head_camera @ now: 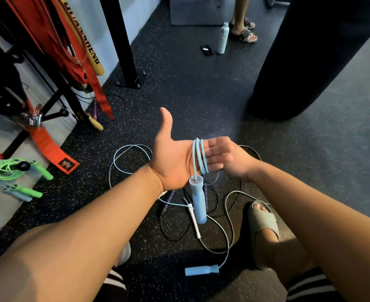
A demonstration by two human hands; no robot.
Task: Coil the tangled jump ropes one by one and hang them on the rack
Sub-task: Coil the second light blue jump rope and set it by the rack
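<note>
My left hand (173, 158) is held flat, palm up, thumb raised and fingers straight. Three turns of a light blue jump rope (199, 158) are wound around those fingers. One blue handle (198, 201) hangs below the palm; the other blue handle (201, 270) lies on the floor by my feet. My right hand (238, 164) is just behind the left fingertips, blurred, its fingers hidden. More tangled ropes (179, 214) lie on the floor, with purple and white handles. The rack (55, 94) stands at the left, and a coiled green rope (9, 168) hangs on one of its pegs.
Red straps and bands (55, 40) hang from the rack. A black post (123, 44) stands behind it, and a dark punching bag (310, 55) is at the right. A bottle (222, 38), a phone (206, 50) and another person's feet (245, 31) are farther off.
</note>
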